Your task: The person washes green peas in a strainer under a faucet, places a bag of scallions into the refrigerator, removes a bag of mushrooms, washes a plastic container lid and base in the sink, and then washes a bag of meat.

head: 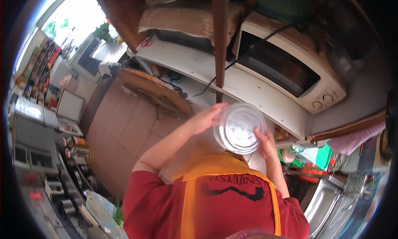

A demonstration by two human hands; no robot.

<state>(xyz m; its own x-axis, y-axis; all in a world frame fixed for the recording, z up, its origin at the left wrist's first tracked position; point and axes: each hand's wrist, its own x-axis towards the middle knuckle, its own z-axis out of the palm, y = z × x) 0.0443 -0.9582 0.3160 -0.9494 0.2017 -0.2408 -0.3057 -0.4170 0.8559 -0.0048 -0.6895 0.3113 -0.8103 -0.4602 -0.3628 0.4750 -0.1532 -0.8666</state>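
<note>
In front of my chest I hold a clear round bowl (241,130), of glass or plastic, with its circular face towards me. My right hand (266,144) grips its right rim, the thumb lying over the near face. At the left rim is my left hand (206,119), its fingers stretched out and blurred. Whether those fingers press on the bowl or only hover beside it, I cannot tell. An orange apron (217,167) covers my front below the bowl.
Beyond the bowl runs a white shelf unit (264,97) carrying a microwave oven (279,61). A brown post (219,39) and a black cable (230,65) cross it. A round wooden board (155,89) stands tilted at left. Oil bottles (79,155) are further left; a metal sink (323,204) is at right.
</note>
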